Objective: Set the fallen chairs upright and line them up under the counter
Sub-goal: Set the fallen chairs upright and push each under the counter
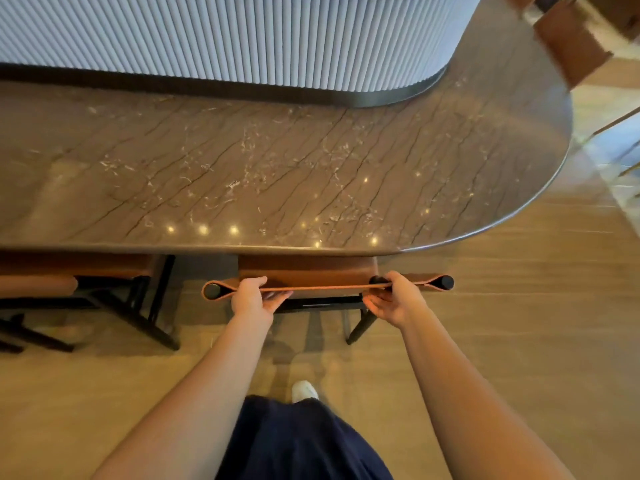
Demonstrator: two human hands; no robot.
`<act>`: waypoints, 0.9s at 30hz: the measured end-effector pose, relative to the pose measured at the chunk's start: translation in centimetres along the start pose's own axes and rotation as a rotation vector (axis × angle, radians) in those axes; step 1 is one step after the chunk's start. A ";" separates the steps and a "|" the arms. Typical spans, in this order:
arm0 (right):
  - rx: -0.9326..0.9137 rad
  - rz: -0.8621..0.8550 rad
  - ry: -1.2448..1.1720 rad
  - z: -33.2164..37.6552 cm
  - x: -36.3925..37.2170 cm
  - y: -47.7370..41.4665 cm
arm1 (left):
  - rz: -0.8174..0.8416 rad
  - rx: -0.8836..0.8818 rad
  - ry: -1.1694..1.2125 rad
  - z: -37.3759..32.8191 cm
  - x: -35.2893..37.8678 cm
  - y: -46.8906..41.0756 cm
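A brown veined stone counter (277,174) with a rounded right end spans mid-frame, with a pale fluted panel (242,36) above and wood floor (519,323) below. At lower centre the left hand (254,297) and right hand (394,301) each clasp the tan backrest (427,283) of an upright chair (304,268), its seat half hidden under the counter edge. A second chair (69,268) is cut off at lower left.

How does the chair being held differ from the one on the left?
The left hand and right hand grip the held chair; the left chair is untouched. The held chair sits nearer the counter's rounded end; the left chair is cut off by the frame. Both have brown seats, black legs.
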State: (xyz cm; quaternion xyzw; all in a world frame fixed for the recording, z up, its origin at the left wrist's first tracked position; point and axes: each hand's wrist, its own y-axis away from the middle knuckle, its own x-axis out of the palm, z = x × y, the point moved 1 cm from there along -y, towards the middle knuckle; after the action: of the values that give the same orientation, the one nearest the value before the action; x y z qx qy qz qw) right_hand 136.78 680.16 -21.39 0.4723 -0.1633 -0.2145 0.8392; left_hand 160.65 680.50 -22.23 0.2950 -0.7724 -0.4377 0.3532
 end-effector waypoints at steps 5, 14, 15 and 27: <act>0.001 0.032 -0.149 0.3 0.2 -1.7 | -0.056 0.034 -0.002 -0.1 -0.1 -0.1; -0.035 0.076 -0.216 -1.6 0.9 -1.7 | -0.064 0.069 -0.040 -1.3 -2.1 0.6; -0.040 0.081 -0.215 -2.3 1.3 -1.4 | -0.066 0.080 -0.043 -1.9 -2.7 0.6; -0.039 0.176 -0.069 -6.7 8.5 1.7 | -0.103 0.139 -0.049 -9.1 -7.8 0.1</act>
State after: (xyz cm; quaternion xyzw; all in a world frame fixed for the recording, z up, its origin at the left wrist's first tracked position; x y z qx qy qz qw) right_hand 147.61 681.46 -22.69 0.4320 -0.2290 -0.1591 0.8577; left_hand 172.48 682.24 -21.00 0.3474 -0.7931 -0.4078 0.2897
